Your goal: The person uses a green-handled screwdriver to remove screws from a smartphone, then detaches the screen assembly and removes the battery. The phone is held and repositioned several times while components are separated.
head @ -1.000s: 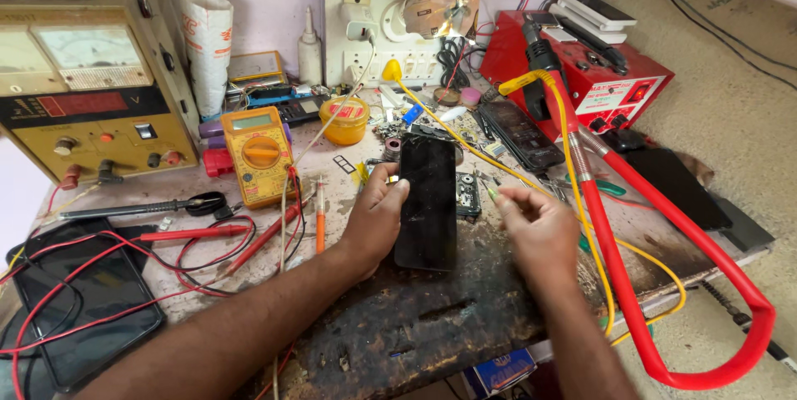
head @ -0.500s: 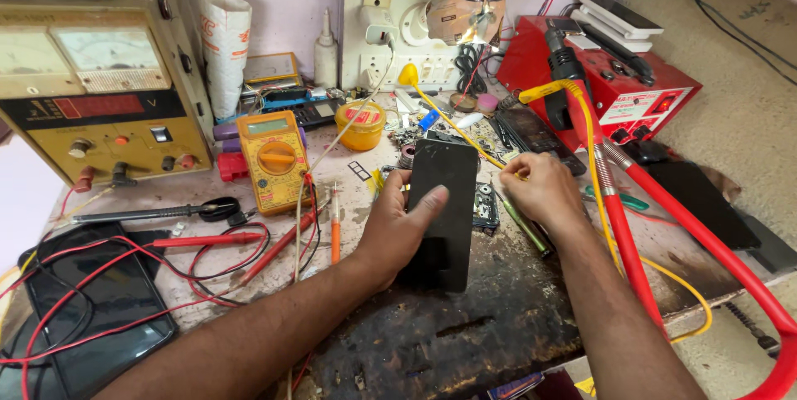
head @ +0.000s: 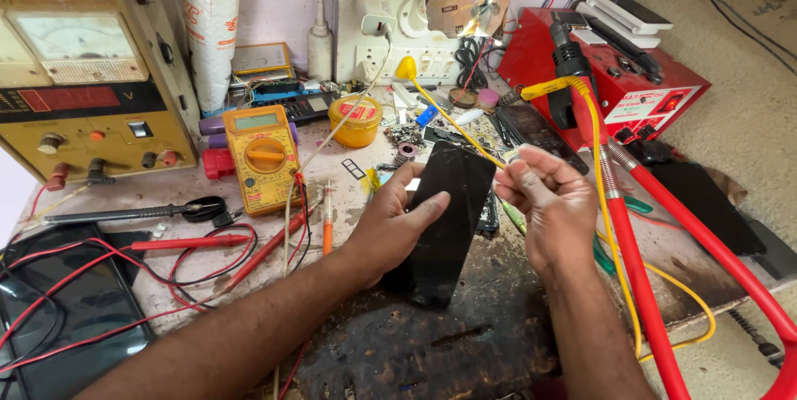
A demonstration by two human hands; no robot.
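Note:
A black phone lies face down on the stained workbench, slightly tilted. My left hand grips its left edge, thumb across the back. My right hand hovers just right of the phone's top corner, fingers pinched together on something small that I cannot make out. A thin yellow wire runs from the back of the bench toward that hand.
A yellow multimeter with red and black probe leads lies to the left, beside a beige power supply. A red soldering station with red hoses stands right. A socket board, small yellow tub and loose parts crowd the back.
My right hand has risen from the bench beside the phone and now pinches its fingers near the phone's top right corner. My left hand stays on the phone.

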